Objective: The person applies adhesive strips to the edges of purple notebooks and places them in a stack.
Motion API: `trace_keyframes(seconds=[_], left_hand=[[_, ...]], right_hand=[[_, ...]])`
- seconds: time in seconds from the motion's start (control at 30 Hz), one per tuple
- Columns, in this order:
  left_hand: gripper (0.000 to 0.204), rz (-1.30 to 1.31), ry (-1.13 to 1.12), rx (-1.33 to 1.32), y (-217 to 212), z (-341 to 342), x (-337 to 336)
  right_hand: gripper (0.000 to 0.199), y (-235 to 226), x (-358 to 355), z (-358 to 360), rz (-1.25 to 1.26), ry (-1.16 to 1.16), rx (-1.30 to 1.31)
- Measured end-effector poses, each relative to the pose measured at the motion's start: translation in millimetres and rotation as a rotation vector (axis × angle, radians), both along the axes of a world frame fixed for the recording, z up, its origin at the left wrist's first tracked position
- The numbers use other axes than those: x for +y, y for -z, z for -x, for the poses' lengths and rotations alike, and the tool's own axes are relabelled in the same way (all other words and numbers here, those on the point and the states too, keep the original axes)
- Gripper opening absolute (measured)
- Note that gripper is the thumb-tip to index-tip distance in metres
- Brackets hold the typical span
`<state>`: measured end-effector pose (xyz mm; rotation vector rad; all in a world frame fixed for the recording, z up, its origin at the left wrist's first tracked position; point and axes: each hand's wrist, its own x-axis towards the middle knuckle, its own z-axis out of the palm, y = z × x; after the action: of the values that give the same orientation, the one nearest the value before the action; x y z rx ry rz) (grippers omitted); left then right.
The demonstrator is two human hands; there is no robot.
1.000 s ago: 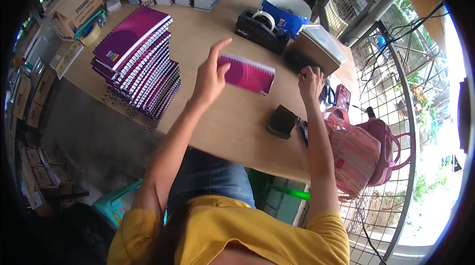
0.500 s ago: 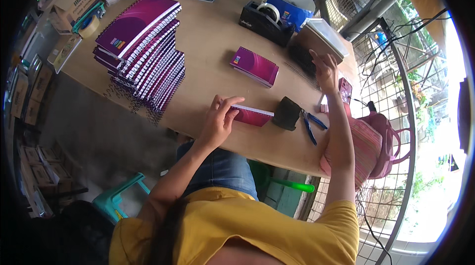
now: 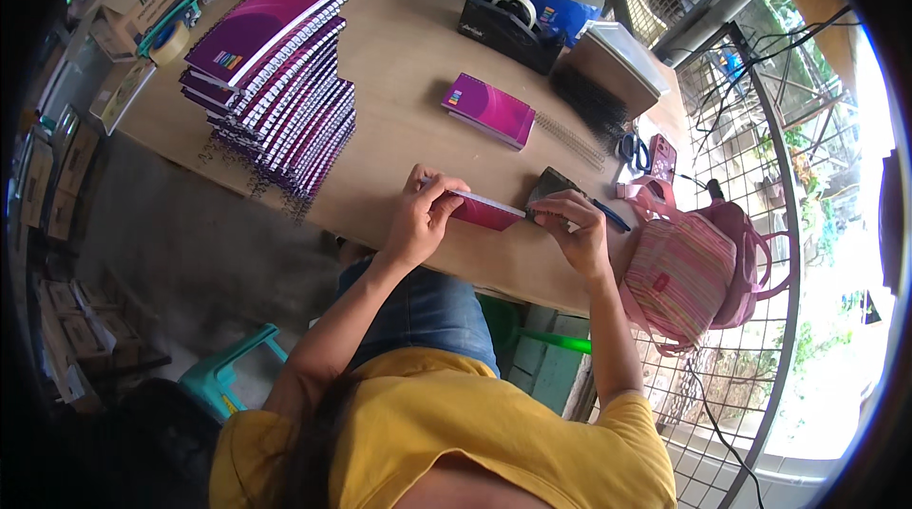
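Observation:
My left hand (image 3: 416,219) pinches a small purple notebook (image 3: 484,214) by its left end, tilted on edge above the table's near side. At the notebook's right end, my right hand (image 3: 581,232) has thumb and fingers pressed together. What they hold, if anything, is too small to make out. Behind the right hand lies a dark block-like object (image 3: 551,184), and the blue handle (image 3: 613,215) of a pair of pliers shows beside it. Farther back rests a stack of small purple notebooks (image 3: 489,110), with a thin spiral coil (image 3: 570,141) to its right.
A tall stack of purple spiral notebooks (image 3: 271,29) stands at the left. Toward the back right are a tape dispenser (image 3: 508,29), a blue container (image 3: 565,10), a brown box (image 3: 608,67), dark coils (image 3: 584,101) and scissors (image 3: 632,150). A pink striped bag (image 3: 684,267) sits at the right.
My right hand has come back from the dark coils by the brown box to the notebook's right end. The scissors and loose coil show more fully. My left hand keeps its hold.

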<state>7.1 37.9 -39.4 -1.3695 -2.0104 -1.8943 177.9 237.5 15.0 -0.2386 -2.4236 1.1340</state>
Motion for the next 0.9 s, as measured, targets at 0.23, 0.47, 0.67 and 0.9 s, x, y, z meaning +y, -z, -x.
trace_keyframes(seconds=[0.23, 0.47, 0.67, 0.9], left_hand=[[0.013, 0.03, 0.004, -0.022, 3.8, -0.3, -4.9], [0.013, 0.014, -0.002, -0.019, -0.7, -1.9, -4.9], [0.015, 0.011, -0.042, 0.007, -2.4, -6.7, -5.6], [0.017, 0.02, -0.055, 0.003, 3.5, -6.5, -7.0]], right_hand=[[0.027, -1.4, -7.1, 4.1, -0.235, 0.026, 0.055], [0.026, -3.9, -10.8, 3.5, -0.18, -0.059, 0.091], [0.022, -5.8, -13.5, 3.0, -0.131, -0.076, 0.077], [0.029, -16.4, -20.8, 1.3, -0.201, -0.067, -0.092]])
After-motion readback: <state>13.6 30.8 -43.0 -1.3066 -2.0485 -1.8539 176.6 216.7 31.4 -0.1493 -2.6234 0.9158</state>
